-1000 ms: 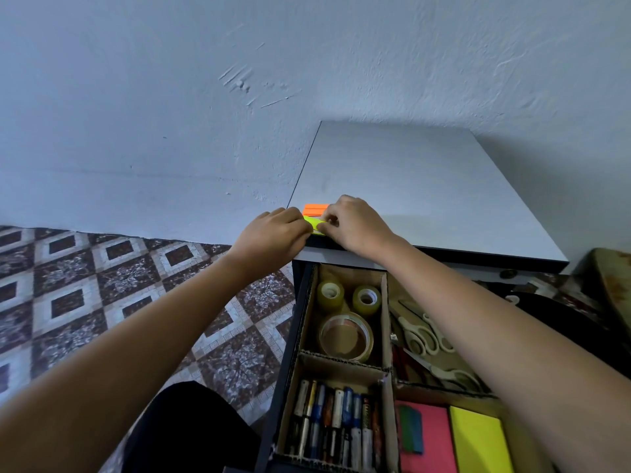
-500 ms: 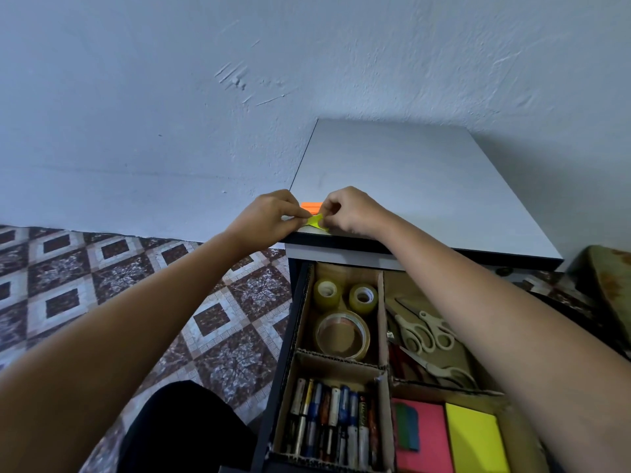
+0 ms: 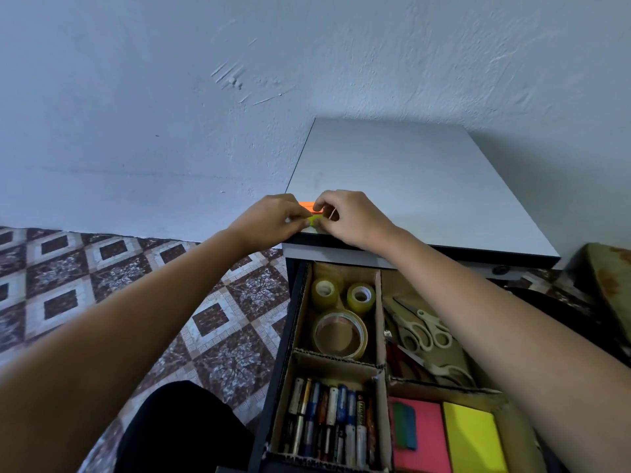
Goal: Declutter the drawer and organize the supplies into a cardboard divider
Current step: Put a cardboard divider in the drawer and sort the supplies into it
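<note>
On the front left corner of the white desk top [image 3: 426, 186] lie small sticky flags, an orange one [image 3: 306, 204] and a yellow-green one [image 3: 314, 220]. My left hand [image 3: 269, 220] and my right hand [image 3: 351, 218] meet over them, both pinching the yellow-green flags; most of the pile is hidden by my fingers. Below, the open drawer holds a cardboard divider [image 3: 378, 302] with tape rolls [image 3: 339, 332], batteries and pens [image 3: 327, 418], scissors [image 3: 423, 331], and pink [image 3: 428, 442] and yellow [image 3: 473, 438] sticky note pads.
A pale blue wall rises behind the desk. Patterned floor tiles [image 3: 102, 285] spread to the left. My dark-clothed knee [image 3: 177, 431] sits at the bottom beside the drawer. A rusty object [image 3: 611, 285] stands at the right edge.
Both hands stayed at the desk corner; their fingers drew closer together over the yellow-green flags. The camera view shifted slightly.
</note>
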Available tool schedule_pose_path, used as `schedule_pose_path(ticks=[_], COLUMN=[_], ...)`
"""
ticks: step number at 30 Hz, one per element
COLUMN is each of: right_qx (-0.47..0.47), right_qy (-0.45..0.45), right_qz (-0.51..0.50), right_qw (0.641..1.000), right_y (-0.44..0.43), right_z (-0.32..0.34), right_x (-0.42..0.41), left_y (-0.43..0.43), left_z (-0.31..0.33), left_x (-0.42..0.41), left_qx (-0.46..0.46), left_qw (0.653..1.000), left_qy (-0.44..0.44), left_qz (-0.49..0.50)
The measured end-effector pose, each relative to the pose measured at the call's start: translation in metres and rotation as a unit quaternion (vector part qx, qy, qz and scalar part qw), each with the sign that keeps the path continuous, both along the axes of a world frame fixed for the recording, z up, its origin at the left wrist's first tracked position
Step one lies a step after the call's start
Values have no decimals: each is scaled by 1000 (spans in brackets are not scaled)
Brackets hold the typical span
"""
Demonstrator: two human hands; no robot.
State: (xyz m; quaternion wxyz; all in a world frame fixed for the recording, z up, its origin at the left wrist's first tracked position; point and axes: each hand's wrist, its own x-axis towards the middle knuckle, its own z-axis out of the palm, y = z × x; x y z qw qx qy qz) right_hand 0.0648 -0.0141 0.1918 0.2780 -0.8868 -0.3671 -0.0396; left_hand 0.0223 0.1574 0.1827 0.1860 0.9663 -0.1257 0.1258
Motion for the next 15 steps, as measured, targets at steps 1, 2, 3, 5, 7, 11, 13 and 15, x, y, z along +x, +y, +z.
schedule_pose_path(ticks=[1,2,3,5,7,11,13,15], right_qx=[-3,-6,-10,-13,-6,8,21,33], right_qy=[-14,-29,-43,-59,-62,-48,-37,-24], right_qz=[-3,-8,-14,-29,-44,-55,-62,-73], right_qw=[1000,1000,999,998,997,997,997,996], right_y=[0,0,0,-1,-3,-4,-4,-2], right_z=[-2,-4,-7,-11,-13,-13,-14,-14], right_x=[-2,-3,-4,-4,-4,-5,-6,-6], left_y=[-1,-2,-2,-3,-2,0,-1,-4], left_z=[-1,-1,-2,-3,-3,-7,-10,-11], left_x=[-1,-2,-3,-5,-6,-7,-7,-7], left_qx=[0,-1,-2,-3,0,-8,-12,-9], left_qw=[1000,1000,1000,1000,1000,1000,999,999], left_qy=[-2,-5,-7,-6,-2,-4,-13,-3], left_qz=[0,1,2,6,12,29,43,52])
